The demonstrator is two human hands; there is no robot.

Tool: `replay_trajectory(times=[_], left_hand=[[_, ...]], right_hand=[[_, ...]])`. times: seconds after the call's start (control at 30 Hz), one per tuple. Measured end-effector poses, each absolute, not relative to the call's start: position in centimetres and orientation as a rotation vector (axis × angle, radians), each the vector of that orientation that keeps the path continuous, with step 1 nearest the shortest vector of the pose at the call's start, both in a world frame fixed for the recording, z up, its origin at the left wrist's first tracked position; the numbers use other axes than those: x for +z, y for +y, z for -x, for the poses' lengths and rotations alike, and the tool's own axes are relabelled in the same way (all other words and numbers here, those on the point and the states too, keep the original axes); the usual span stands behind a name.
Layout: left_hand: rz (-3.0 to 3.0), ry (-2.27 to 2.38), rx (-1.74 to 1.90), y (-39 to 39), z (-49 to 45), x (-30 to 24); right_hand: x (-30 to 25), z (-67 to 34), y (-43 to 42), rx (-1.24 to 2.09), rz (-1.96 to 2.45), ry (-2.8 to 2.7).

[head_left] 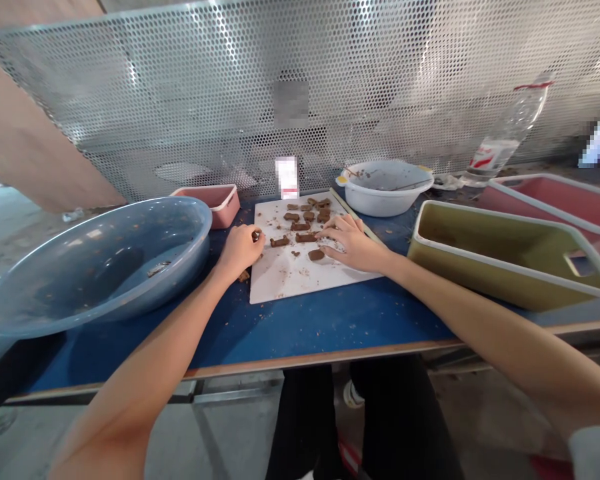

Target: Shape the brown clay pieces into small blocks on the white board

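A white board (280, 280) lies on the blue table, with several brown clay-like pieces and crumbs on it. My left hand (243, 247) is closed at the board's left edge; a small dark, shiny bit shows at its fingertips, too little to name. My right hand (351, 241) lies over the board's right side, fingers spread. Its fingertips reach the right end of a long brown piece (306, 237); whether they press on it is unclear. Nearer me is a rounded brown piece (316, 255). Between the hands sits another brown piece (279, 241).
A large blue basin (180, 280) stands left, a pink box (225, 207) behind it. Back right are a white basin (380, 202) and a tilted plastic bottle (510, 133). An olive bin (490, 267) and a pink bin (570, 210) stand right. Perforated metal (205, 87) rises behind.
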State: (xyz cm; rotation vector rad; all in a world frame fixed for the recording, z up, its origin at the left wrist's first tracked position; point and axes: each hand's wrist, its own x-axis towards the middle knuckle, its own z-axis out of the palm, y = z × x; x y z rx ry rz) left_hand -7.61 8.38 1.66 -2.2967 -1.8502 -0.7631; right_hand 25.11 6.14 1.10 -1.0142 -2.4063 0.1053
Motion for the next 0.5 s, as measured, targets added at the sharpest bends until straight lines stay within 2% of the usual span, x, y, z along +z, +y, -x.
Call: replay_trajectory(times=[0.5], left_hand=[[2.24,-2.049,-1.068,8.44,7.73,1.75]], right_hand=[[0.92,-24.29,5.58,0.147,1.0,-2.376]])
